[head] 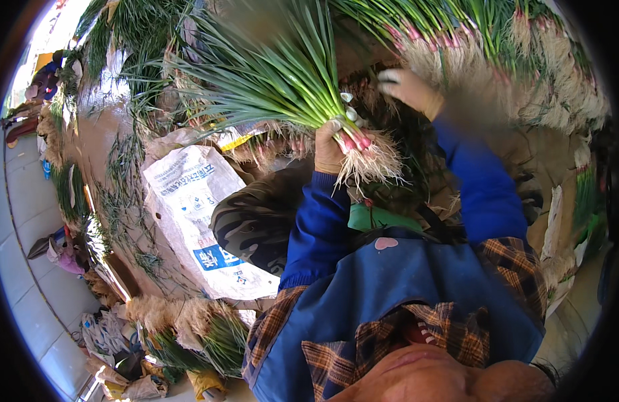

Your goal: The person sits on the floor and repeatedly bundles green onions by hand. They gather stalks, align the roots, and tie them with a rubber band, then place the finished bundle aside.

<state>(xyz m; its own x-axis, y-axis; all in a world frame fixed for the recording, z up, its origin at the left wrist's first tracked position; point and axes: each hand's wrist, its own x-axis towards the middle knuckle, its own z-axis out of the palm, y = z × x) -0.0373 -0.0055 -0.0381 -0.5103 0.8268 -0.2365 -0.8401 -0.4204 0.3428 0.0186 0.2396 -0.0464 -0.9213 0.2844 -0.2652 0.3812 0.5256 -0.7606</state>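
My left hand (329, 146) grips a thick bunch of spring onions (309, 93) around the lower stems, just above the pink bulbs. White coverings show on its fingertips, which wrap the far side of the stems. The green leaves fan out to the upper left, and pale stringy roots (372, 158) hang towards my lap. My right hand (411, 90) is raised to the right of the bunch, apart from it. It is blurred, its fingertips are also white, and nothing shows in it. Loose spring onions (367, 90) lie in shadow beyond the two hands.
A row of spring onions (460, 50) with roots towards me lies at the upper right. A printed white woven sack (209, 221) is spread beside my camouflage-clad knee (264, 216). Something green (382, 217) sits at my lap. Further bunches (189, 326) and leaf scraps (123, 201) lie on the left.
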